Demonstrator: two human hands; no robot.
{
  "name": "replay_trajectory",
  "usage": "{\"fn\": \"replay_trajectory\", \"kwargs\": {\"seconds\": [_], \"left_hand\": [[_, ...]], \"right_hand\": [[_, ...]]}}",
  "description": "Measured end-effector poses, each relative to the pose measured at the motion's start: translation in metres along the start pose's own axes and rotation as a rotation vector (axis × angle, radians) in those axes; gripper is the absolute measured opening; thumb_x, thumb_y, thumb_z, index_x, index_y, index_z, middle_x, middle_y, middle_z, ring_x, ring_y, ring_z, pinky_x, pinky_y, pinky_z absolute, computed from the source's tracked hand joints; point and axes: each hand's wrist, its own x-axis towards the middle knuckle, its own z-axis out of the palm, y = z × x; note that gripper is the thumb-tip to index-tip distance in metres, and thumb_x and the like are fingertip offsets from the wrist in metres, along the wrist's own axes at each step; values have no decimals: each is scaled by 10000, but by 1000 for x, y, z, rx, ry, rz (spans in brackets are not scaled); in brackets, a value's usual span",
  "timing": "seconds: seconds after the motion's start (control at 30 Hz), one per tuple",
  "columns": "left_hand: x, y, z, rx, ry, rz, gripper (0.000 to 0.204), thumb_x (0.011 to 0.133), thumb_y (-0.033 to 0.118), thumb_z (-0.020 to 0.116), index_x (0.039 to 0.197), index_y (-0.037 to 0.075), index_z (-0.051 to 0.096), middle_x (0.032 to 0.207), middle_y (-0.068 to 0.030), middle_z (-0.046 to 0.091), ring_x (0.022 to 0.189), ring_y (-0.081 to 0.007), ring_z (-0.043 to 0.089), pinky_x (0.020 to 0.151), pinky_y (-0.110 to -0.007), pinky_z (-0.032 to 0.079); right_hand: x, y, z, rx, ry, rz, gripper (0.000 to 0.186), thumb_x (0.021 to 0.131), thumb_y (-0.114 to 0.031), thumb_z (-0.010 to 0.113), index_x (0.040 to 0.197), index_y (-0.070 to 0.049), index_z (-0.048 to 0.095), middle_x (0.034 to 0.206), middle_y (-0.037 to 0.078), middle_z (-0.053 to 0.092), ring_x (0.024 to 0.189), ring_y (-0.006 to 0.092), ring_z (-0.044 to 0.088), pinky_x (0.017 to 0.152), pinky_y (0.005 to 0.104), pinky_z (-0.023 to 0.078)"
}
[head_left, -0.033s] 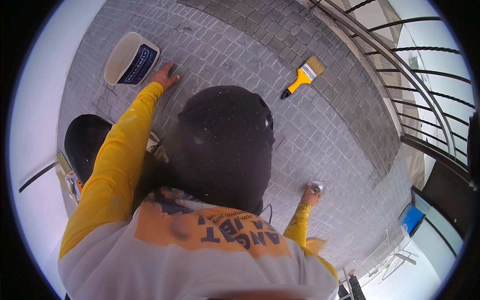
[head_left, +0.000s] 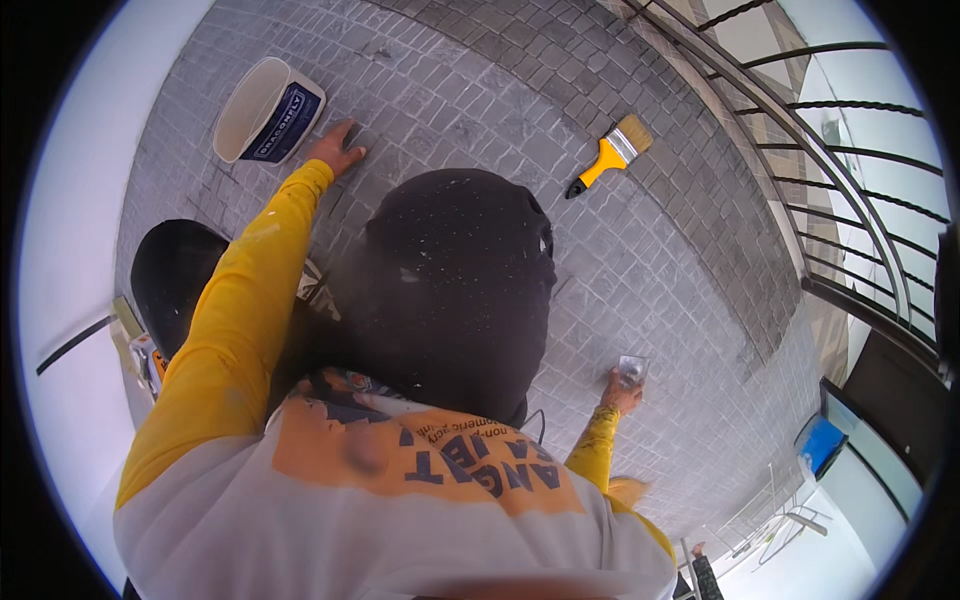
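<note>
My left hand [head_left: 337, 150] rests on the grey paving with fingers spread, holding nothing. Just beyond it, on the left, stands an open white tub [head_left: 268, 112] with a dark blue label. Low on the right, my right hand [head_left: 622, 392] grips a small silvery-grey, square-edged piece [head_left: 633, 369] against the paving; its exact kind does not show. A wide paintbrush [head_left: 609, 158] with a yellow handle, black tip and pale bristles lies farther off, apart from both hands. My bent knee [head_left: 460, 280] in black cloth fills the middle.
Dark metal railings [head_left: 840, 140] curve along the right. A white wall [head_left: 75, 220] runs up the left, with a few small items [head_left: 150, 360] at its foot. At the lower right are a blue object [head_left: 822, 443], a pale metal frame [head_left: 765, 520] and a person's leg [head_left: 706, 576].
The view has shifted very slightly. The silvery piece shows a little more beyond my right fingers. The tub and the brush stay where they were on the paving.
</note>
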Motion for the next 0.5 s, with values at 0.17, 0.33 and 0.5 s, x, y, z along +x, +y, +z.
{"fn": "replay_trajectory", "kwargs": {"seconds": [0.17,0.33,0.5], "left_hand": [[-1,24,-1,18,23,-3,746,868,367,698,1504,148,375,1561,-163,352,1439,-340,334,1186,-394,287],[-6,35,10,65,17,-106,786,866,349,701,1535,215,312,1623,-133,210,1475,-339,250,1198,-422,260],[-15,31,16,84,8,-135,854,851,362,717,1556,233,252,1643,-125,136,1499,-341,179,1204,-467,219]], "right_hand": [[-6,-12,-44,57,-83,7,1230,543,-545,900,1522,-113,295,1447,259,421,1325,424,439,1108,501,374],[20,-18,-57,-211,-98,-226,1119,528,-553,902,1411,-61,424,1392,232,498,1292,409,479,1071,470,416],[31,-40,-75,-370,-100,-470,988,522,-566,904,1270,-27,548,1209,199,609,1137,369,561,1014,493,433]]}}
